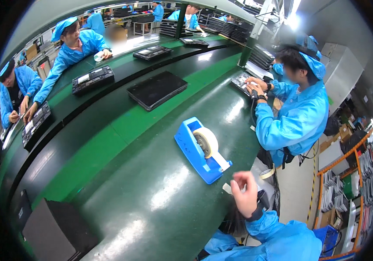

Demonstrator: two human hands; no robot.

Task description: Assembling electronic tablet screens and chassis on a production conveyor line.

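Observation:
My right hand (245, 195) is raised at the near edge of the green bench, its fingers curled in toward the thumb. Whatever they may hold is hidden. A small white strip (227, 188) shows at the bench edge just left of the thumb. Beyond the hand stands a blue tape dispenser (194, 152) with a roll of pale tape (207, 141), its free end sticking out toward my hand without touching it. Blue cloth shows at the lower edge, but my left hand is out of sight.
A closed black laptop (157, 90) lies on the bench's green stripe. Opened laptop bases (93, 80) line the far belt. A dark grey box-like object (49, 232) stands at the lower left. Co-workers in blue (293, 104) work to the right and across; a tape roll (267, 174) sits beside the bench.

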